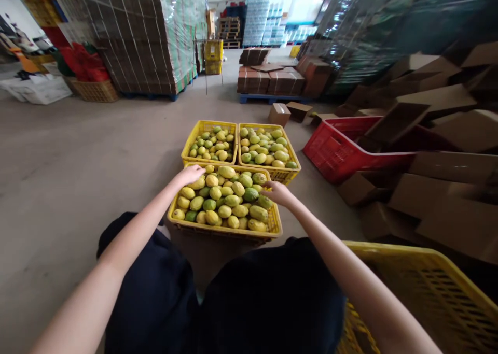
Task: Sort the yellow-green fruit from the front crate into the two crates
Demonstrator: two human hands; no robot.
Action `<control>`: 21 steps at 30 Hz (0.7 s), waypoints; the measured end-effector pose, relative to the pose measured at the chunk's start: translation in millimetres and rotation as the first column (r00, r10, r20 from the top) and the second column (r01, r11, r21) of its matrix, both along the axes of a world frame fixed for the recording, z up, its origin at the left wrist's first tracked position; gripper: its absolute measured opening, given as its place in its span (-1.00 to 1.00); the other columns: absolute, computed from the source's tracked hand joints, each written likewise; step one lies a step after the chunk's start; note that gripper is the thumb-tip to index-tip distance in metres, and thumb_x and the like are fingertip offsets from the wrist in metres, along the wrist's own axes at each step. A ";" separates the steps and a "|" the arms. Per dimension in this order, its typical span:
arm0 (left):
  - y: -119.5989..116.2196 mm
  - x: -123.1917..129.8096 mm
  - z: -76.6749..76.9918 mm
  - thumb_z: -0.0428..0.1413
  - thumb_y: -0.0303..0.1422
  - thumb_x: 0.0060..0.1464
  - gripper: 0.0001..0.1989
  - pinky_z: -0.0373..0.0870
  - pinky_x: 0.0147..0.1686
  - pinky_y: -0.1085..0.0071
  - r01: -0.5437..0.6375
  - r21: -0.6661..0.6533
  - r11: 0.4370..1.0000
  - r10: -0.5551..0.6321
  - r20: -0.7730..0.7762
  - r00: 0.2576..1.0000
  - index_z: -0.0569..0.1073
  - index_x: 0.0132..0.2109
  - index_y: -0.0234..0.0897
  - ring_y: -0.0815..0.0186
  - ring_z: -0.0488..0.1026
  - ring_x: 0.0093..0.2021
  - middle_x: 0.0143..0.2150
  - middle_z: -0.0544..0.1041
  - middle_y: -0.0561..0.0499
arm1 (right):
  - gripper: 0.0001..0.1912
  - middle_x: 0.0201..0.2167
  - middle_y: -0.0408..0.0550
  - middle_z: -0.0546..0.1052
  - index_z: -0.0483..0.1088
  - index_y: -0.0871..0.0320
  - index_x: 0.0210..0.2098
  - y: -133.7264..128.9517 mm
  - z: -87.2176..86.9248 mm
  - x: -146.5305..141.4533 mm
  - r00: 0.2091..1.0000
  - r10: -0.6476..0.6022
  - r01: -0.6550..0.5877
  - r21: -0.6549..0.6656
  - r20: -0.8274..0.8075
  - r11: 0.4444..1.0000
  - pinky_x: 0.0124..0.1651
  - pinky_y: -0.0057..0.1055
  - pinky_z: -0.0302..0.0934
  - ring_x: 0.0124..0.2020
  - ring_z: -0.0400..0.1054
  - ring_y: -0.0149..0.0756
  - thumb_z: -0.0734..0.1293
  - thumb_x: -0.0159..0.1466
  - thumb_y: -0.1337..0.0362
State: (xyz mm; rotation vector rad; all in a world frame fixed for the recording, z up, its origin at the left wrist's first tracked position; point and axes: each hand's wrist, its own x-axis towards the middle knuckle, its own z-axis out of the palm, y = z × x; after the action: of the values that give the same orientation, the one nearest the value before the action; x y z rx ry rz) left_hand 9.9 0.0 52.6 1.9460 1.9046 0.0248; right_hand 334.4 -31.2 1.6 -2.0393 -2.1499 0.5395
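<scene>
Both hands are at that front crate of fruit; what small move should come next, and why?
Perhaps the right hand should reach slightly inward to the dark green fruit: it lies in the front crate, close by, so little movement seems needed.

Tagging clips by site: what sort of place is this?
Likely a warehouse or produce-packing area: a tall film-wrapped stack on a blue pallet, piled cardboard boxes, and yellow crates full of green-yellow fruit.
</scene>
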 end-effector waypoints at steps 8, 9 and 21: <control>-14.9 -17.5 -10.6 -0.02 -0.05 0.17 -0.46 0.33 0.08 0.12 0.021 -0.325 0.945 -0.097 -0.218 0.971 0.47 0.13 -0.30 -0.11 0.41 0.17 0.17 0.47 -0.30 | -0.41 0.15 0.26 0.38 0.23 0.25 0.20 64.2 -42.0 -75.1 0.997 0.080 -0.080 -0.028 0.018 0.996 0.17 -0.22 0.15 0.17 0.27 0.04 0.36 0.19 0.33; -12.4 -21.6 -8.6 -0.03 -0.03 0.17 -0.43 0.31 0.09 0.11 0.026 -0.333 0.943 -0.102 -0.213 0.972 0.43 0.17 -0.29 -0.12 0.39 0.19 0.20 0.45 -0.29 | -0.36 0.19 0.28 0.33 0.18 0.26 0.24 77.0 -46.7 -84.3 0.996 0.083 -0.083 -0.032 0.016 0.996 0.18 -0.22 0.13 0.20 0.24 0.04 0.37 0.19 0.33; 4.0 -34.1 -1.5 -0.14 -0.02 0.21 -0.42 0.33 0.03 0.18 0.077 -0.332 0.940 -0.153 -0.208 0.966 0.36 0.24 -0.19 -0.06 0.41 0.17 0.23 0.43 -0.20 | -0.44 0.01 0.18 0.48 0.38 0.18 -0.02 135.2 -64.4 -110.9 0.917 -0.125 0.099 -0.086 -0.380 0.991 0.17 -0.14 0.16 0.14 0.28 0.08 0.47 -0.03 0.49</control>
State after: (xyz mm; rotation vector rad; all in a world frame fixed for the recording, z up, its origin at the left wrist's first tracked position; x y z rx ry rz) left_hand -24.2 4.0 51.1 1.8935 1.7909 -0.5371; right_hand 223.5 103.9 -62.8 -1.8785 -1.7969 0.9170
